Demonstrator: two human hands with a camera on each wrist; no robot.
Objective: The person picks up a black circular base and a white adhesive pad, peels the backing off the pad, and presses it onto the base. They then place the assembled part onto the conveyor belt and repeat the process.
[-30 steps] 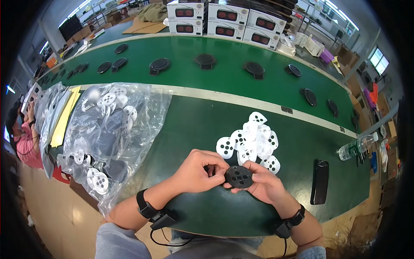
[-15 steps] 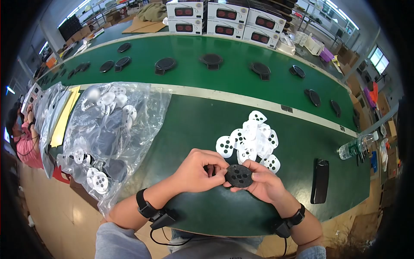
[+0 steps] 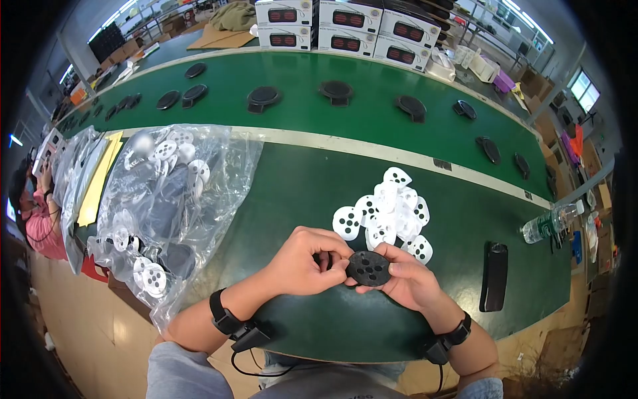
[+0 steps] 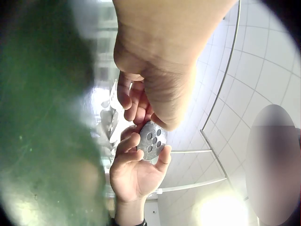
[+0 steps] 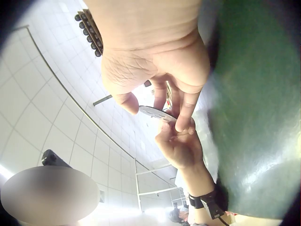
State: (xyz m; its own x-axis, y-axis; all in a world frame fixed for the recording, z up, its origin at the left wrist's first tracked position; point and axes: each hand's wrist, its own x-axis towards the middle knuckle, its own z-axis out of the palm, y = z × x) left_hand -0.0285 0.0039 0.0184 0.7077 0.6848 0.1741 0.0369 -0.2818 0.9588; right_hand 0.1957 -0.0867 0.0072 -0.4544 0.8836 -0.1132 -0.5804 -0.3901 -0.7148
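Between both hands, over the near part of the green table, is a dark, round flat disc (image 3: 367,268) with several holes. My right hand (image 3: 413,284) holds it by the right side, thumb on the upper face and fingers beneath. At its left edge, my left hand (image 3: 307,263) pinches with thumb and index finger, the other fingers curled. The left wrist view shows the holed face of the disc (image 4: 158,141); in the right wrist view the disc (image 5: 157,113) appears nearly edge-on. Just beyond the hands lies a loose pile of white teardrop-shaped pieces (image 3: 401,214) with black dots.
A clear plastic bag (image 3: 226,179) with more white pieces lies at left. At right are a black oblong case (image 3: 493,278) and a water bottle (image 3: 550,226). Black round parts (image 3: 264,97) line the green belt (image 3: 299,73) behind, with boxed speakers (image 3: 349,43) beyond.
The black round parts on the belt have shifted to the right. Both hands keep almost the same hold on the disc, with hardly any movement.
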